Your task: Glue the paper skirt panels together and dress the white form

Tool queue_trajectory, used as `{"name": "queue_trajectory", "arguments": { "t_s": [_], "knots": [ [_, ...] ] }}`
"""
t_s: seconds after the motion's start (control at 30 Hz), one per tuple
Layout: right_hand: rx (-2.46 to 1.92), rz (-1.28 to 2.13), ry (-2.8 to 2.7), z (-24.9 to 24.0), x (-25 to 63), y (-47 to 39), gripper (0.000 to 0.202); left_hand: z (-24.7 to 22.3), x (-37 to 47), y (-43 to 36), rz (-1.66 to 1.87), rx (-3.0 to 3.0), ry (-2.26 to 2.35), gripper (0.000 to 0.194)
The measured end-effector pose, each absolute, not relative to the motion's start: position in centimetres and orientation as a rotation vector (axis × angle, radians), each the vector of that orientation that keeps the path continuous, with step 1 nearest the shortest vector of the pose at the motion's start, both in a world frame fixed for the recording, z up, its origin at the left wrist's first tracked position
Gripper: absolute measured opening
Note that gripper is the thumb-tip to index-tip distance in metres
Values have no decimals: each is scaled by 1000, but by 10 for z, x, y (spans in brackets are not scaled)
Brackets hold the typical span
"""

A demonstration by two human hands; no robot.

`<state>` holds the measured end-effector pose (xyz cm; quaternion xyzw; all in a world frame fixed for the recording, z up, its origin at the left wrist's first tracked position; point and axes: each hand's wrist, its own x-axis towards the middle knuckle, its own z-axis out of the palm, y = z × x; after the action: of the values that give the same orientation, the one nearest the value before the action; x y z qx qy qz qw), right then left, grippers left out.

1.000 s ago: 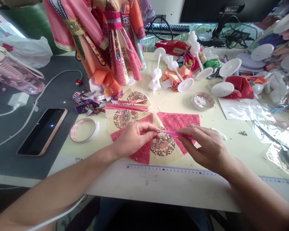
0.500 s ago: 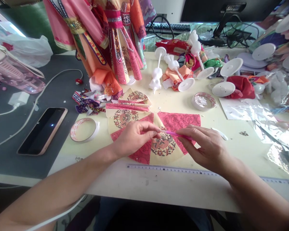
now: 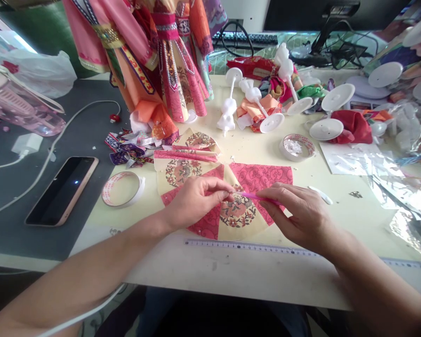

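Between my hands, above the fabric, is a thin pink stick (image 3: 250, 195) with a pale tip. My right hand (image 3: 294, 210) pinches its right part between thumb and fingers. At the stick's left tip, my left hand (image 3: 196, 199) has thumb and index finger pressed together; anything between them is too small to make out. Under both hands lies a fan-shaped piece of fabric (image 3: 263, 179) with red and cream floral panels. A clear ruler (image 3: 238, 245) runs along the fabric's lower edge.
A phone (image 3: 63, 189) and a tape roll (image 3: 122, 189) lie left. Dressed dolls (image 3: 168, 61) stand behind, beside fabric scraps (image 3: 133, 147). Another tape roll (image 3: 297, 148), white stands (image 3: 272, 123), a small white blade-like piece (image 3: 320, 195) and plastic bags (image 3: 407, 187) are right.
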<state>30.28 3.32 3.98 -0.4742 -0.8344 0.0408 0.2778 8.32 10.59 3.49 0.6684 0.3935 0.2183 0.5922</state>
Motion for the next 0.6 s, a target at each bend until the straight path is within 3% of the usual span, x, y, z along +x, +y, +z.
{"name": "queue_trajectory", "arguments": {
  "t_s": [0.6],
  "knots": [
    [-1259, 103, -2268, 40, 302, 33, 11, 37, 85, 105, 499, 1526, 912, 16]
  ]
}}
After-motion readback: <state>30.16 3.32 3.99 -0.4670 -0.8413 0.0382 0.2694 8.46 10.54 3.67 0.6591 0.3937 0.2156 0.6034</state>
